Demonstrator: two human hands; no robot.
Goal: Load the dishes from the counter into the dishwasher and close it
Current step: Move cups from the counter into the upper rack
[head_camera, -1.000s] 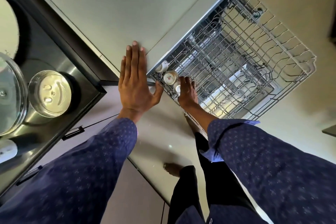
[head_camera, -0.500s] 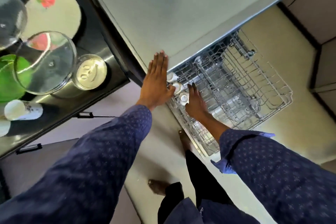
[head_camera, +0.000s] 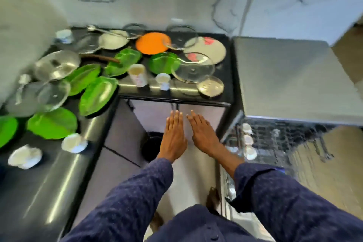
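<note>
My left hand (head_camera: 173, 136) and my right hand (head_camera: 203, 133) hang side by side in front of the counter, fingers straight, holding nothing. To their right the dishwasher rack (head_camera: 275, 143) is pulled out, with three white cups (head_camera: 247, 140) along its left edge. On the dark counter (head_camera: 176, 96) lie several green leaf-shaped plates (head_camera: 97, 94), an orange plate (head_camera: 153, 43), a flowered plate (head_camera: 208, 49), glass lids (head_camera: 193, 68), steel lids (head_camera: 57, 67), a small steel bowl (head_camera: 211, 86) and two white cups (head_camera: 138, 74). The picture is blurred by motion.
The counter turns a corner to the left, where crumpled white cups (head_camera: 24, 156) lie near its edge. A grey dishwasher top (head_camera: 284, 78) stands right of the counter. A dark bin (head_camera: 152, 146) sits on the floor below my left hand. Marble wall behind.
My view has swung up from the rack to the counter. My right hand has left the cups in the rack and my left hand has come off the dishwasher front; both now hover before the counter.
</note>
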